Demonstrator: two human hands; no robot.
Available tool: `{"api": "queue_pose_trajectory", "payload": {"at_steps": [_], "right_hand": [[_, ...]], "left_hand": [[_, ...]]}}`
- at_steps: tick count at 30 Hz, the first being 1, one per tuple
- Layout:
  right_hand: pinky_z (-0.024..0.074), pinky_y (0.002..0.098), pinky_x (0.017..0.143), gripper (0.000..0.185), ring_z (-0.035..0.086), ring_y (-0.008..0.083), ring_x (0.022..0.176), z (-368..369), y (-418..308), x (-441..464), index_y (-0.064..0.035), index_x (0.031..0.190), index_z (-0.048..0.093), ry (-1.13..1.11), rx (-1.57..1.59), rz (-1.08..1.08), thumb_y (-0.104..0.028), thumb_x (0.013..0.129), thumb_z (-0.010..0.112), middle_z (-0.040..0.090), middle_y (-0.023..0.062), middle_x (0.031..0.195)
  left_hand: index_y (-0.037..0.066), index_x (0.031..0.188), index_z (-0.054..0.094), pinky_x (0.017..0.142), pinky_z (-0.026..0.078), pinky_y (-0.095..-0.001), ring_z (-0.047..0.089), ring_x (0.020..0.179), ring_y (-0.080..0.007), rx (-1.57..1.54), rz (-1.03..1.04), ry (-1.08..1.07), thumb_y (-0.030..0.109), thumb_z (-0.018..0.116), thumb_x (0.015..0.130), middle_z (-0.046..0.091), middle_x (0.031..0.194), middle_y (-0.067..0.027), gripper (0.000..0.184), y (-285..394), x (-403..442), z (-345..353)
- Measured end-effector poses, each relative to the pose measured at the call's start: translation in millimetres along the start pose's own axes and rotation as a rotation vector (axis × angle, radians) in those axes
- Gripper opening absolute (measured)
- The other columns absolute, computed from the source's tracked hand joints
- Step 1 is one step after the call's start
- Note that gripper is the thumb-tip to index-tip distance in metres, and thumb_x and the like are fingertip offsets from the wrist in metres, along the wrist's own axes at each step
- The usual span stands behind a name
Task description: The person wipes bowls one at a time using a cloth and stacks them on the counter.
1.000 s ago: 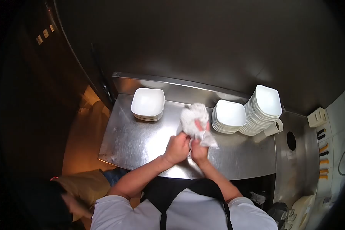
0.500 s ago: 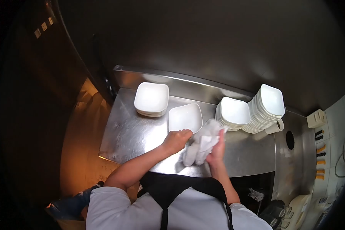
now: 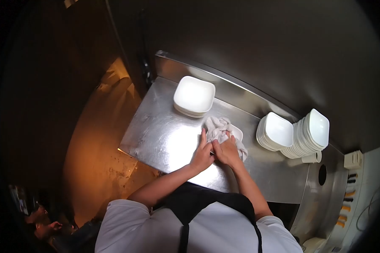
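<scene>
Over the metal counter, my left hand (image 3: 203, 155) grips the near left edge of a white square dish (image 3: 237, 133), mostly covered by a crumpled white cloth (image 3: 217, 127). My right hand (image 3: 226, 150) presses the cloth into the dish, its fingers partly sunk in the folds. Behind and left of my hands is a short stack of white square dishes (image 3: 194, 95). To the right stand a medium stack (image 3: 278, 130) and a taller, leaning stack (image 3: 318, 127) of the same dishes.
The metal counter (image 3: 150, 126) has a raised back ledge. A white cup (image 3: 312, 157) lies beside the tall stack. Knives with orange and black handles hang on the right wall near a beige box (image 3: 353, 160). At the lower left, another person's hand (image 3: 48, 227) shows.
The view has turned, shifting the counter. My right hand has brought the cloth from beside the dish onto it, while my left hand stays at the dish's edge.
</scene>
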State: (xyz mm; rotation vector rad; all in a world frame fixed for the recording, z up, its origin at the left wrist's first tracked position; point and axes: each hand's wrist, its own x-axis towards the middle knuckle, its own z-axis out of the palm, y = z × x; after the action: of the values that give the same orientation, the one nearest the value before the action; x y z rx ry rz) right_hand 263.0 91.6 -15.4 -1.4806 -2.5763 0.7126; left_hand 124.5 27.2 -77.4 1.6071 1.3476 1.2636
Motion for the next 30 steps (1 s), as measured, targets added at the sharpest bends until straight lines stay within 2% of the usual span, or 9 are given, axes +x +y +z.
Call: {"api": "queue_pose_trajectory", "payload": {"at_steps": [4, 7, 9, 10, 17, 19, 24, 27, 30], "right_hand": [[0.0382, 0.0484, 0.103, 0.064, 0.049, 0.0477, 0.122, 9, -15, -9, 0.0068, 0.114, 0.065, 0.086, 0.163, 0.032, -0.049, 0.1, 0.036, 0.053, 0.0354, 0.127], [0.051, 0.0463, 0.081, 0.061, 0.067, 0.0441, 0.092, 5, -17, -6, 0.0075, 0.092, 0.072, 0.085, 0.256, 0.312, -0.046, 0.099, 0.044, 0.069, 0.0305, 0.096], [0.0518, 0.0434, 0.072, 0.057, 0.069, 0.0363, 0.077, -15, -10, -7, 0.0083, 0.095, 0.07, 0.242, 0.772, 0.324, -0.043, 0.1, 0.046, 0.071, 0.022, 0.076], [0.0518, 0.0403, 0.074, 0.054, 0.069, 0.0279, 0.079, -17, -5, -6, 0.008, 0.096, 0.07, 0.337, 0.996, 0.365, -0.04, 0.102, 0.045, 0.072, 0.0212, 0.083], [0.0355, 0.0509, 0.105, 0.056, 0.05, 0.0443, 0.123, 38, 20, -7, 0.0012, 0.133, 0.055, 0.489, -0.388, -0.117, -0.041, 0.098, 0.047, 0.051, 0.0289, 0.137], [0.0289, 0.0535, 0.108, 0.063, 0.041, 0.0468, 0.13, 7, -7, -17, -0.0015, 0.14, 0.047, 0.209, 0.189, -0.081, -0.047, 0.096, 0.046, 0.038, 0.0297, 0.147], [0.0515, 0.0432, 0.084, 0.063, 0.067, 0.0393, 0.091, -7, -35, -20, -0.0006, 0.116, 0.067, 0.301, 0.339, 0.165, -0.058, 0.097, 0.047, 0.071, 0.0194, 0.095], [0.0509, 0.0416, 0.091, 0.067, 0.067, 0.0315, 0.104, -6, 6, -12, -0.0015, 0.121, 0.064, 0.226, 1.439, 0.349, -0.061, 0.099, 0.041, 0.07, 0.0151, 0.109], [0.0497, 0.0405, 0.099, 0.064, 0.063, 0.0259, 0.112, -45, 5, -31, -0.0036, 0.131, 0.056, 0.464, 1.855, 0.199, -0.057, 0.102, 0.037, 0.065, 0.0112, 0.125]], "left_hand": [[0.001, 0.153, 0.013, 0.119, 0.019, -0.0527, 0.013, 0.144, -0.0569, 0.149, 0.023, 0.108, 0.012, 0.06, 0.091, 0.003, 0.154, -0.0427, 0.078, 0, 7, 11], [0.002, 0.154, 0.009, 0.119, 0.017, -0.0554, 0.011, 0.145, -0.0546, 0.13, 0.077, 0.099, 0.004, 0.071, 0.077, 0.006, 0.156, -0.038, 0.099, 7, 3, 8], [0.003, 0.155, 0.008, 0.118, 0.017, -0.0591, 0.018, 0.145, -0.0507, 0.255, 0.098, 0.07, 0.008, 0.08, 0.07, 0.013, 0.156, -0.0345, 0.112, 18, -2, 6], [0.002, 0.155, 0.008, 0.118, 0.016, -0.0593, 0.017, 0.145, -0.0506, 0.271, 0.072, 0.063, 0.011, 0.08, 0.071, 0.013, 0.156, -0.0345, 0.111, 22, -4, 3], [-0.009, 0.152, 0.004, 0.118, 0.016, -0.0605, 0.015, 0.145, -0.0537, 0.216, 0.056, 0.09, 0.015, 0.069, 0.085, 0.012, 0.154, -0.0389, 0.097, 2, 4, 21], [-0.012, 0.15, 0.002, 0.119, 0.015, -0.0592, 0.012, 0.144, -0.0567, 0.307, 0.078, 0.046, 0.024, 0.062, 0.09, 0.009, 0.153, -0.0421, 0.092, -7, 7, 24], [-0.011, 0.15, -0.006, 0.119, 0.014, -0.0586, 0.012, 0.144, -0.0561, 0.246, 0.1, 0.034, 0.03, 0.073, 0.082, 0.009, 0.154, -0.0404, 0.111, -20, 8, 31], [-0.009, 0.15, -0.008, 0.12, 0.01, -0.0559, 0.016, 0.143, -0.0568, 0.247, 0.048, -0.004, 0.024, 0.082, 0.075, 0.016, 0.153, -0.0376, 0.121, 5, 5, 21], [-0.008, 0.151, 0.003, 0.114, 0.003, -0.0699, 0.004, 0.146, -0.0553, 0.461, 0.125, -0.053, 0.032, 0.085, 0.07, 0.005, 0.157, -0.0364, 0.123, 21, 1, 17]]}}
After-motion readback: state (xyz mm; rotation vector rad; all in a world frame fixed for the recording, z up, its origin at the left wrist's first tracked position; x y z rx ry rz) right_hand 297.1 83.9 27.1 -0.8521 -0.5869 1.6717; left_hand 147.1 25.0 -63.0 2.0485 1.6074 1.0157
